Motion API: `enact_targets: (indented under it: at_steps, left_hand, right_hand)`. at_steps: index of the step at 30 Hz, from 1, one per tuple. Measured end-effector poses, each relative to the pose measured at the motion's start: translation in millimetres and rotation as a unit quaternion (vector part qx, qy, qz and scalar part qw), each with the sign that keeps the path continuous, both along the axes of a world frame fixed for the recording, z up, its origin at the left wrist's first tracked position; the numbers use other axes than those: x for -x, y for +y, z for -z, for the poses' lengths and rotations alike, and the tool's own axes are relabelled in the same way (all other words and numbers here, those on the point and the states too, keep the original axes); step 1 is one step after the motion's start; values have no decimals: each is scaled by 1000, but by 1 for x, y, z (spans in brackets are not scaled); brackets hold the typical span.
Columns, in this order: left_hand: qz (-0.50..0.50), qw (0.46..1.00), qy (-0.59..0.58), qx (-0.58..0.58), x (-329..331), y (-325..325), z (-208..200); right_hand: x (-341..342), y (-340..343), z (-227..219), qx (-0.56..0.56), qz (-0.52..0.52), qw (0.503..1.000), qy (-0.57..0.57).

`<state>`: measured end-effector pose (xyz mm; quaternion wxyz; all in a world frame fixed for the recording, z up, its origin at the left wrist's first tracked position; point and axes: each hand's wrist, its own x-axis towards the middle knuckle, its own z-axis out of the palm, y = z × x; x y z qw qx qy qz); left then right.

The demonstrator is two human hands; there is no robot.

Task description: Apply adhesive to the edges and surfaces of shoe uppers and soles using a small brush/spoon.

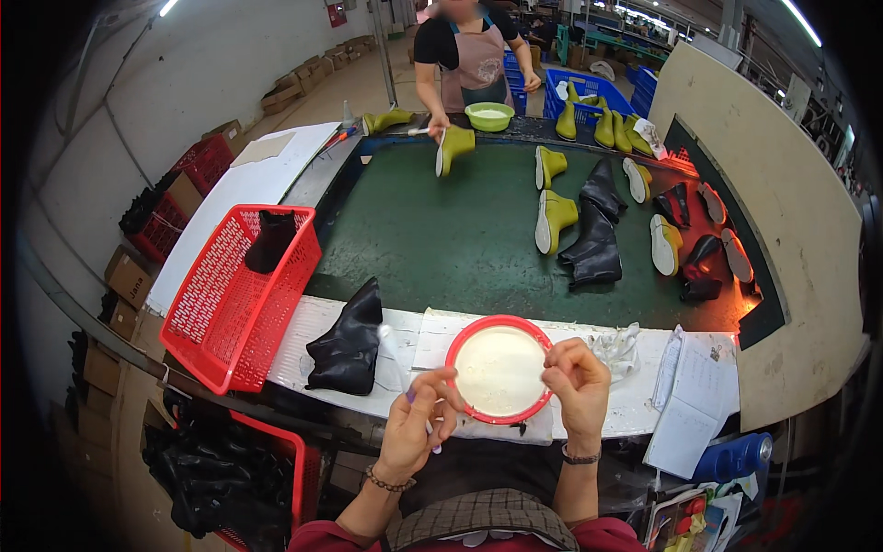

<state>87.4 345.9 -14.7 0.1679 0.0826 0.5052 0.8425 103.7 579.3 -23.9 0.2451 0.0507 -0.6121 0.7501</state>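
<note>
A round red bowl of cream-coloured stuff sits before me at the table's near edge. My left hand is at its left rim, fingers curled round a slim white-and-purple stick, mostly hidden. At the right rim is my right hand, thumb and fingers pinched together; what they hold, if anything, is too small to make out. Left of the bowl lie black ankle boots beside a white bottle-like object. A crumpled white cloth lies right of my right hand.
Across the green belt, a co-worker holds a yellow-green boot. Black boots and yellow-green boots stand on the right, some under a red glow. A red basket is at left; papers lie at right.
</note>
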Motion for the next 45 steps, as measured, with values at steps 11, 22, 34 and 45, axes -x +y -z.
enact_targets:
  at_steps: [11,22,34,45]
  left_hand:
    - [91,995,4,-37,11,0,-5]
    - [-70,997,36,-10,16,17,0]
    - [-116,942,184,254,22,-1,16]
    - [-35,979,94,178,28,-15,22]
  right_hand:
    - [-8,-31,-2,-26,-73,997,-25]
    - [-4,-87,0,31,-226,958,-171]
    - [1,-80,-2,30,-272,937,-215]
    - [1,-74,1,130,-338,890,-278]
